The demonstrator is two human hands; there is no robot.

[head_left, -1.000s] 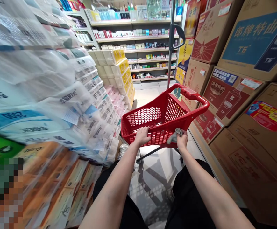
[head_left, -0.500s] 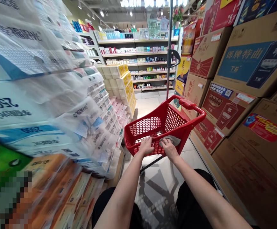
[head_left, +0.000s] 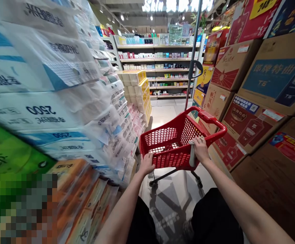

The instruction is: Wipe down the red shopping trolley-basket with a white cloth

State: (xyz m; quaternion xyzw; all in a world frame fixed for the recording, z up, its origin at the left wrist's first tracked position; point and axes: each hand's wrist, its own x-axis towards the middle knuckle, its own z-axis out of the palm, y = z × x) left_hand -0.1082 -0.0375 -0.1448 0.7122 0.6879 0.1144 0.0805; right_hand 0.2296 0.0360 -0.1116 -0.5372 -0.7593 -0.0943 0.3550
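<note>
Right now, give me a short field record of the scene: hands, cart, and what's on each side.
left hand: grips the near rim of the red cart
right hand: presses a grey cloth against the cart's right rim
cart contents: none visible through the mesh
cart handle: on the far side, away from the person
left side: stacked tissue packs in plastic wrap
right side: stacked cardboard boxes
ahead: shelves of small goods across the aisle

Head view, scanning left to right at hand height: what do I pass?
Stacked tissue packs → left hand on the cart's near rim → red shopping cart → right hand pressing a grey cloth on the rim → cardboard liquor cartons.
</note>
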